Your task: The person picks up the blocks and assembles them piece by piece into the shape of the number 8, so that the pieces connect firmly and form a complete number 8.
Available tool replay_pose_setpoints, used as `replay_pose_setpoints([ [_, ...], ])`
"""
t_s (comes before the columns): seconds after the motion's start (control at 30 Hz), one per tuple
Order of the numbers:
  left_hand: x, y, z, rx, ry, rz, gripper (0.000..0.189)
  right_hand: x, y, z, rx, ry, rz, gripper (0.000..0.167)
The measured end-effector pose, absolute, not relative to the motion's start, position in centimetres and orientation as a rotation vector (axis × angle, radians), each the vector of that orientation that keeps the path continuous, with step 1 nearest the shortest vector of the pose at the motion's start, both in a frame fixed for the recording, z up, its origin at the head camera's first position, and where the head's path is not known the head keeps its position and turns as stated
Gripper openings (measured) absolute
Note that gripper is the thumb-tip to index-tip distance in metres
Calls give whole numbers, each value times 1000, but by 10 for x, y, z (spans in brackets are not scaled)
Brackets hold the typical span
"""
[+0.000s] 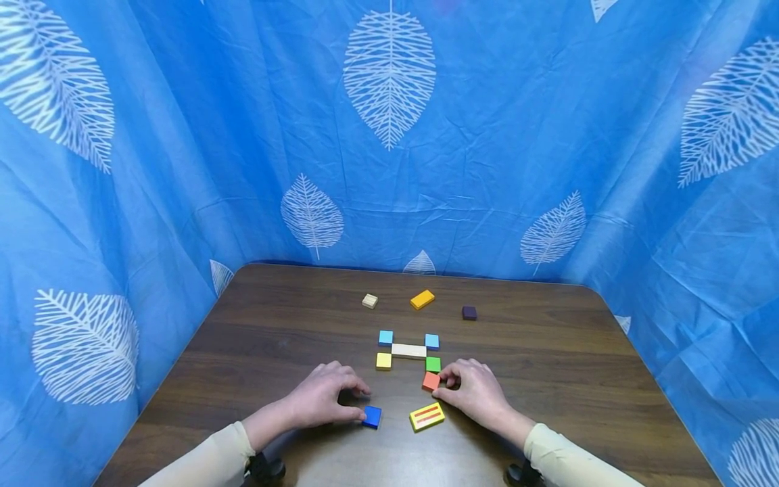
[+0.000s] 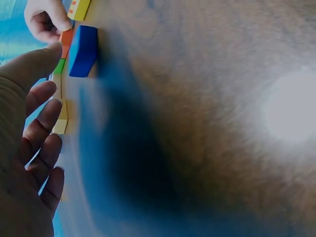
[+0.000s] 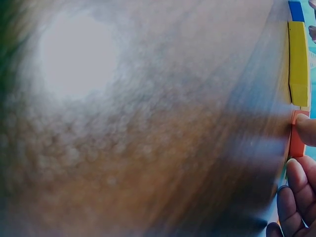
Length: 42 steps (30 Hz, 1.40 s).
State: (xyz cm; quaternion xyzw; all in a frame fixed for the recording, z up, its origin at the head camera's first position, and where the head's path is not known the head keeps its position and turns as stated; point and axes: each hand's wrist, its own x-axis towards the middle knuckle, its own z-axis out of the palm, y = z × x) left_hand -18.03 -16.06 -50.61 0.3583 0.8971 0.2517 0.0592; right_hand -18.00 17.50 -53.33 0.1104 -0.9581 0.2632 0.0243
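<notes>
My right hand (image 1: 475, 389) pinches a small red-orange block (image 1: 431, 381) between thumb and index finger, just below a green block (image 1: 433, 364). In the right wrist view the thumb presses the near face of that red-orange block (image 3: 298, 140). Near a dark blue block (image 1: 372, 417), my left hand (image 1: 325, 397) hovers with fingers spread and relaxed; its thumb tip overlaps the block's edge in the head view. The left wrist view shows the blue block (image 2: 84, 52) beside the thumb with no fingers around it. Between the hands lies a yellow block with red stripes (image 1: 427, 417).
A long cream block (image 1: 409, 351) has light blue blocks (image 1: 386, 338) at its far corners and a yellow block (image 1: 383, 361) at its near left. Farther back on the brown table (image 1: 292, 304) lie a beige block (image 1: 370, 301), an orange block (image 1: 422, 299) and a dark purple block (image 1: 469, 313).
</notes>
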Motion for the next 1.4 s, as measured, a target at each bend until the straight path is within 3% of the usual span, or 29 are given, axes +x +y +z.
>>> replay_pose_setpoints([
  [1.4,-169,-157,-524,1138,2812,683,27,-179,175,-533,335,-2959,806,23],
])
